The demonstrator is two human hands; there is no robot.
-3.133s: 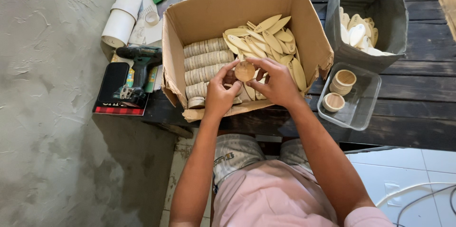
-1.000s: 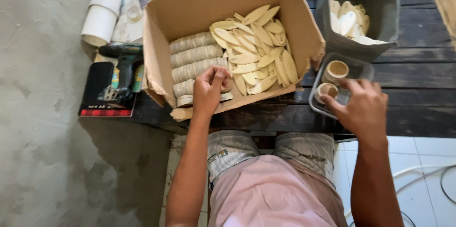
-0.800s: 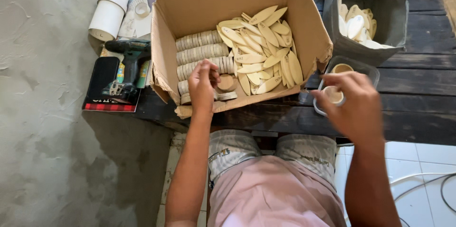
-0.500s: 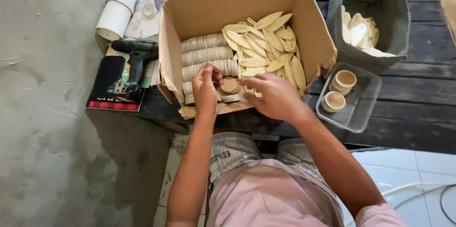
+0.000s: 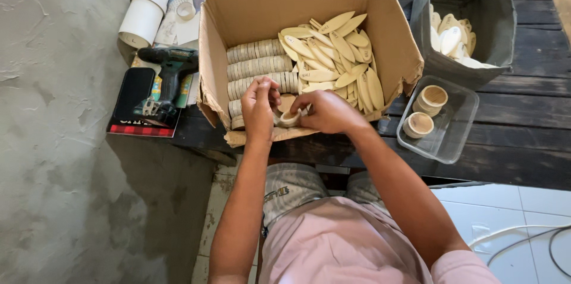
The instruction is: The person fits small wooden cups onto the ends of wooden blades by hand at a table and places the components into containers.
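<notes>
1. Right hand (image 5: 326, 111) pinches a small round wooden disc (image 5: 289, 118) by its rim; left hand (image 5: 259, 104) is closed on the same disc from the other side, at the near inner edge of the cardboard box (image 5: 250, 10).
2. Inside the box: rows of stacked discs (image 5: 256, 68) on the left, loose leaf-shaped wooden pieces (image 5: 336, 52) on the right.
3. Right of the box: clear plastic tray (image 5: 455, 132) holding two disc stacks (image 5: 425, 111); behind it, a grey bin (image 5: 505, 16) holding pale pieces.
4. Left of the box: cordless drill (image 5: 166, 76) lying on a flat package with a red strip.
5. The box's torn near flap overhangs the dark table edge (image 5: 505, 168); bare planks lie at the right.
</notes>
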